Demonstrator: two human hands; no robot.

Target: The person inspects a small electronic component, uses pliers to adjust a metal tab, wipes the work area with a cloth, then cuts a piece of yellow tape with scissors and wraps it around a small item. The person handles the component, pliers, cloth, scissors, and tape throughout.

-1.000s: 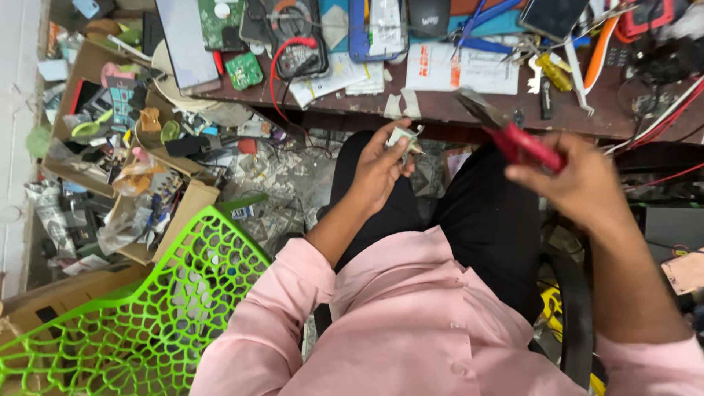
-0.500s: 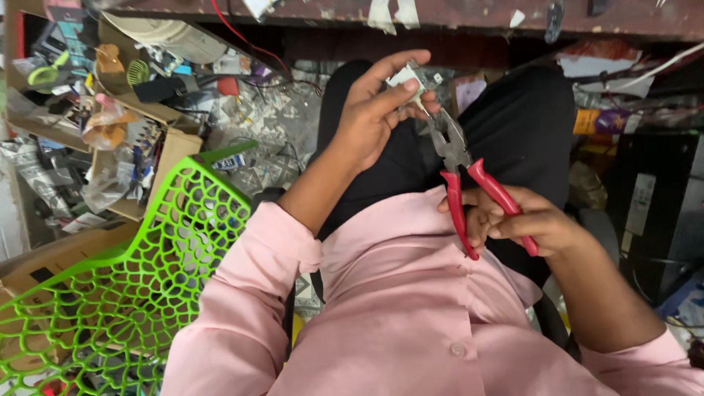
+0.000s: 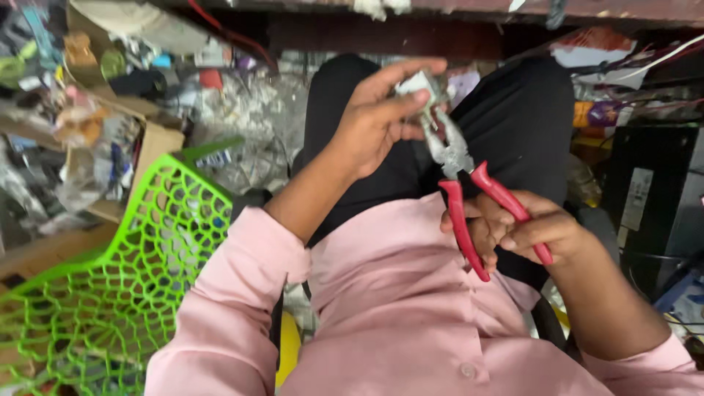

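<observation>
Two hands work one small part above the lap.

The left hand (image 3: 374, 125) pinches a small white and metal part (image 3: 419, 86) between thumb and fingertips, its grip closed on it, held up over black trousers (image 3: 513, 117). The right hand (image 3: 524, 231) is wrapped shut around the red handles of a pair of pliers (image 3: 469, 191), whose grey nose reaches up and meets the part's lower side. Both sleeves belong to a pink shirt (image 3: 396, 315). To the left stands a green lattice chair (image 3: 110, 279); beyond it a cardboard box (image 3: 150, 150) full of clutter. A dark counter (image 3: 455, 11) edge runs along the top.
</observation>
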